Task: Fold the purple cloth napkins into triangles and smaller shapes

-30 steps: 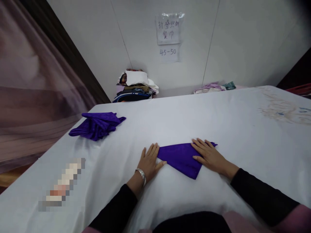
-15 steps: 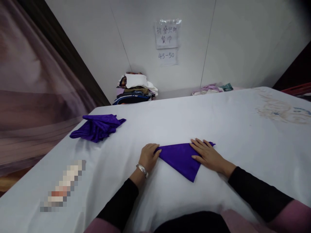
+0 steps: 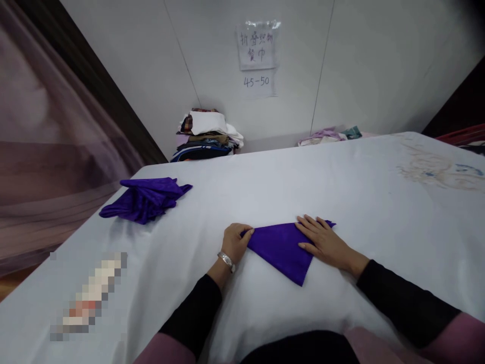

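Note:
A purple cloth napkin [image 3: 282,250], folded into a triangle, lies flat on the white-covered table in front of me. My left hand [image 3: 235,242], with a silver bracelet at the wrist, pinches its left corner between thumb and fingers. That corner is partly hidden by the fingers. On the napkin's right side my right hand [image 3: 322,240] rests flat with its fingers stretched out. A small tip of purple cloth sticks out beyond that hand, and the lowest point of the triangle faces me.
Crumpled purple cloth [image 3: 147,199] lies at the table's left edge. A pixelated patch [image 3: 89,296] covers something nearer me. Behind the table stand a stack of folded clothes [image 3: 208,134] and more cloth [image 3: 326,136]. Paper signs [image 3: 257,53] hang on the wall. The white tablecloth [image 3: 379,202] has some wrinkles.
My left hand has moved slightly right, and its thumb and fingers have closed on the napkin's left corner. My right hand stays flat in place. The view has shifted a little.

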### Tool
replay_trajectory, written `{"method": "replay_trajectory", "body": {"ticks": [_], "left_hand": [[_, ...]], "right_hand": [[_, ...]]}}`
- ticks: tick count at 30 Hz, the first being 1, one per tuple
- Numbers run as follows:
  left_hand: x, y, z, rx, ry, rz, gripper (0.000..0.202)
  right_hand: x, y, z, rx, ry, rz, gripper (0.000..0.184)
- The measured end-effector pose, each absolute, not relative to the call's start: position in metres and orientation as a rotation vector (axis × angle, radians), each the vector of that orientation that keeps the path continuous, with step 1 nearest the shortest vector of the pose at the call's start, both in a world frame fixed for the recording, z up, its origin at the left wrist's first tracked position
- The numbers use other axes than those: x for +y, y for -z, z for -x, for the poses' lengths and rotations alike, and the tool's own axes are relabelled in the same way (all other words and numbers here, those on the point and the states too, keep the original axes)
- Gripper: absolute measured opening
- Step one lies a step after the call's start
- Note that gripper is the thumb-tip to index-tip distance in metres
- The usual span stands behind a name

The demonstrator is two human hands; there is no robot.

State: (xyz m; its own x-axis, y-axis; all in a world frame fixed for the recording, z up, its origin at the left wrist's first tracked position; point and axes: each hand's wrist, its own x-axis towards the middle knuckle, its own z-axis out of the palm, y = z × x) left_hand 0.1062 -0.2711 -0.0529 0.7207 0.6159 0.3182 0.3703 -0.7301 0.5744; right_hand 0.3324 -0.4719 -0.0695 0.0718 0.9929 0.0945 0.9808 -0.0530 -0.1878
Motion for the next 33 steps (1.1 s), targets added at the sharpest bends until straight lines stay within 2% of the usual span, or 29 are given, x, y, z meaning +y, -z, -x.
{"method": "replay_trajectory", "body": {"ticks": [5, 12, 23, 33], "left_hand": [[-0.27, 0.054, -0.107, 0.817, -0.705, -2.436, 0.02], [-0.269, 0.056, -0.104, 0.97, -0.693, -2.535, 0.013], [-0.268, 0.047, -0.096, 1.154, -0.528, -2.706, 0.02], [-0.258, 0.049, -0.089, 1.149, -0.547, -2.717, 0.019]], "right_hand": [[-0.472, 0.068, -0.332, -2.01, -0.104, 2.145, 0.062], [-0.473, 0.067, -0.332, -2.007, -0.117, 2.15, 0.062], [-0.472, 0.067, -0.332, -2.008, -0.122, 2.139, 0.062], [-0.472, 0.066, -0.331, -1.988, -0.133, 2.133, 0.061]]}}
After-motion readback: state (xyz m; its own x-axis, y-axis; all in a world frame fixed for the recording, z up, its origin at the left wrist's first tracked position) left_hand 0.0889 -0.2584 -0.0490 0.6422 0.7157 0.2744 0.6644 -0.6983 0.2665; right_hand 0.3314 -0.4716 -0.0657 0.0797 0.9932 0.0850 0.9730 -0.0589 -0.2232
